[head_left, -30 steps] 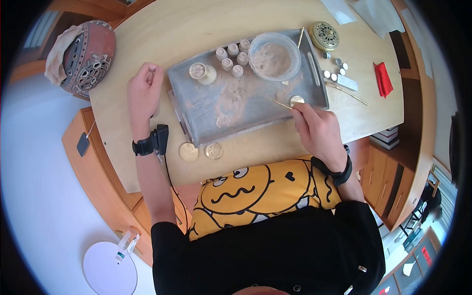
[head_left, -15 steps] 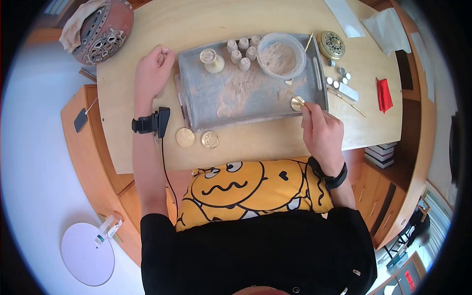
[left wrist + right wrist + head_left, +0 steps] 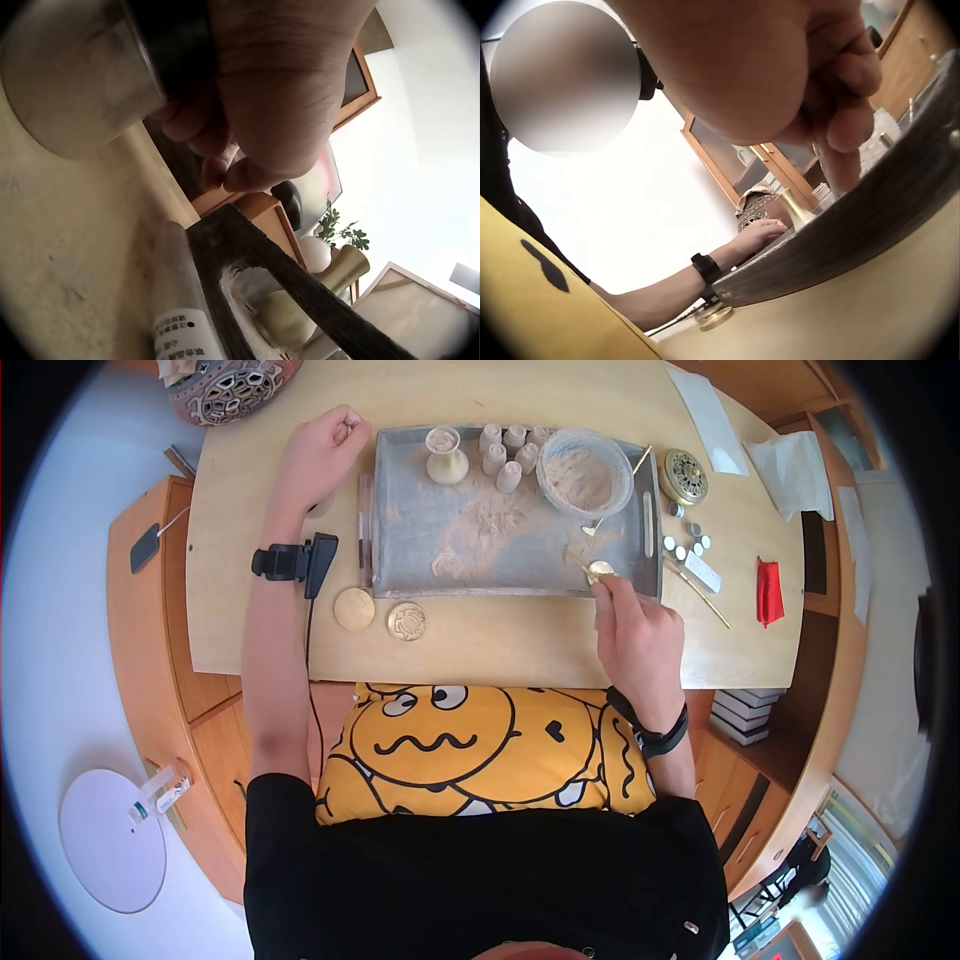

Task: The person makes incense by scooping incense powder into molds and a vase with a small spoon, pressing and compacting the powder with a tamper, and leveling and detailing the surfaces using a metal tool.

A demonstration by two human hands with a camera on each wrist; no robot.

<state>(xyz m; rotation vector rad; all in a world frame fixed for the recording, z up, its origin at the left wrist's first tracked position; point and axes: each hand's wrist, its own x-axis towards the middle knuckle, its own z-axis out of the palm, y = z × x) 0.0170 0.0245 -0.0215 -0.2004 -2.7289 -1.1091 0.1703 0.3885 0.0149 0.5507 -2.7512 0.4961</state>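
Observation:
My right hand [image 3: 645, 650] pinches a thin gold-coloured rod, mostly covered by the fingers, over a small gold disc [image 3: 601, 569] at the front right of the grey tray [image 3: 400, 550]. The right wrist view shows its fingertips [image 3: 846, 169] just above the tray's edge. Left of the tray, my left hand [image 3: 325, 455] rests with loosely curled fingers. Close under it, in the left wrist view, is a clear jar [image 3: 75, 75] with a black top. In the tray are a powder-filled bowl [image 3: 625, 482], a cream vase [image 3: 447, 467], several small jars [image 3: 508, 477] and scattered powder [image 3: 490, 520].
Two gold discs [image 3: 354, 609] lie in front of the tray. To its right are a pierced gold lid [image 3: 684, 477], small pots, a thin gold stick [image 3: 708, 598] and a red cloth pouch [image 3: 768, 592]. A yellow cushion [image 3: 440, 750] fills the lap. A patterned pot [image 3: 230, 390] stands back left.
The head view has shifted. The rod in my right hand, earlier reaching toward the tray's middle, has come back to the gold disc. My left hand stays beside the tray.

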